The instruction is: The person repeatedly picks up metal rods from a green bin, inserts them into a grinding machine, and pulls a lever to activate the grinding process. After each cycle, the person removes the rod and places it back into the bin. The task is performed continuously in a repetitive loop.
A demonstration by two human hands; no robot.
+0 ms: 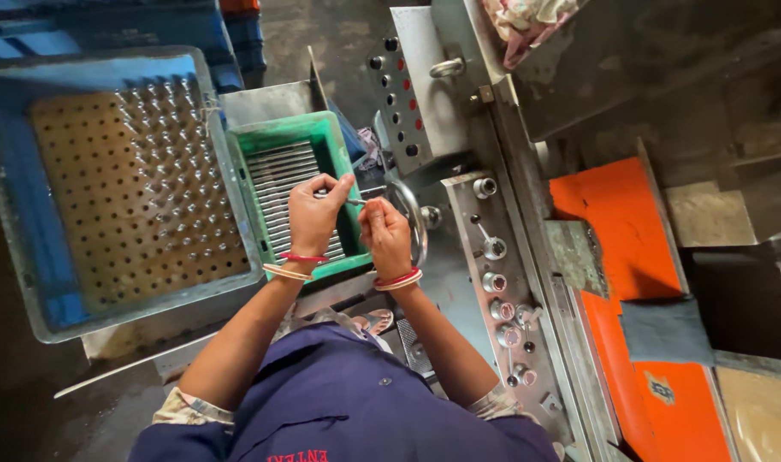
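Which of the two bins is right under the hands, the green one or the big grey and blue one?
The small green bin, holding a row of thin metal rods. Both hands work above its right side; the large grey-blue bin with the perforated board sits further left.

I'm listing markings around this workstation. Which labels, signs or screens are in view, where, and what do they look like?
Label: on the orange panel at lower right, small pale rectangle with dark marks.
Stitched lettering: on the person's navy top at the bottom edge, red.
No screens or packages show.
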